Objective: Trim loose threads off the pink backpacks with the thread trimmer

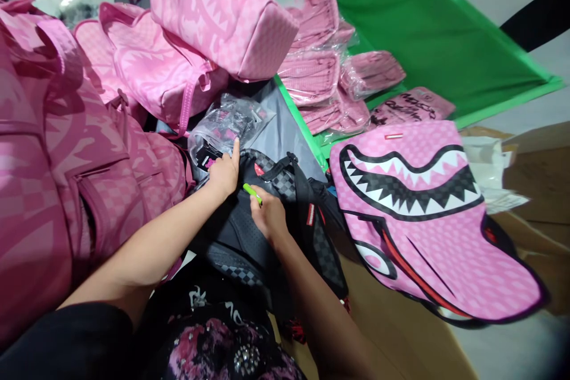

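Right hand grips slim bright-green tool over black checkered backpack, mid-scene. Left hand, just left, 1 finger extended toward crinkled clear plastic bag; cannot tell if holding anything.

Moderate light; glints on plastic bag; blurred, stretched edges

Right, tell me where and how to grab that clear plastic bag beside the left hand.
Pinch the clear plastic bag by its loose right-hand corner, probably coming from the right: the film juts out there, offering an edge, while the left hand crowds its near side.
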A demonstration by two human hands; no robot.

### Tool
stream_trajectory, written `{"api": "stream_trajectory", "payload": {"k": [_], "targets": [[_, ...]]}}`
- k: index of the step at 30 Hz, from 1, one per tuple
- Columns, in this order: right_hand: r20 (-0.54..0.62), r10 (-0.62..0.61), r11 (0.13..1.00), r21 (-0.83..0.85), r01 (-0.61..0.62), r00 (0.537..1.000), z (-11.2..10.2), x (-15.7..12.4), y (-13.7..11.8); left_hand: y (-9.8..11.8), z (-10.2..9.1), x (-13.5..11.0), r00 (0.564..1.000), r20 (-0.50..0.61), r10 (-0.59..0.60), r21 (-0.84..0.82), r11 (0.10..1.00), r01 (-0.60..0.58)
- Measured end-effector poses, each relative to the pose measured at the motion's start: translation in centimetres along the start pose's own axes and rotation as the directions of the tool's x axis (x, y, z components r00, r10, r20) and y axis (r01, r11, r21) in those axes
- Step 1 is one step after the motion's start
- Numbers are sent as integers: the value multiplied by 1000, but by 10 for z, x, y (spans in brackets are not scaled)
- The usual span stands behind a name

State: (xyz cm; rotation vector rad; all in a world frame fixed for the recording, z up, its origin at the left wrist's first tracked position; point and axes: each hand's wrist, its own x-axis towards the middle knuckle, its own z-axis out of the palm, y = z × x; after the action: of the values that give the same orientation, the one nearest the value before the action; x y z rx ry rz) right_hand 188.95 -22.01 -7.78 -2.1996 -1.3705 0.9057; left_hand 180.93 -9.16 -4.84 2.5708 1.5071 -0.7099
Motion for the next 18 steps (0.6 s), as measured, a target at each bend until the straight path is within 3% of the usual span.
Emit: {"api": "stream_trajectory", "payload": {"k": [2, 4, 9, 14, 18], "targets": [[-18, -11, 1000, 14, 11, 1000, 1, -1, 2, 7, 2, -6, 996, -86, 30, 74, 997, -24], [-25, -20, 1000, 20, 20, 999, 1, -1, 3, 11, -1, -9, 992, -98, 78, 144, 988, -63], [-31, -9, 999, -32, 8, 999, -5, -4, -3, 6, -24, -1, 975, 83, 206, 228, 949, -219], [-32, -24, 995, -101, 21, 999, -14, -11, -10, -11, -31, 10, 943, 125, 307, 186, 927, -326], [-16, -61, 990, -130, 59, 998, -19, -13, -5, -21, -21, 12, 956, 59, 289, 111, 949, -294]]}}
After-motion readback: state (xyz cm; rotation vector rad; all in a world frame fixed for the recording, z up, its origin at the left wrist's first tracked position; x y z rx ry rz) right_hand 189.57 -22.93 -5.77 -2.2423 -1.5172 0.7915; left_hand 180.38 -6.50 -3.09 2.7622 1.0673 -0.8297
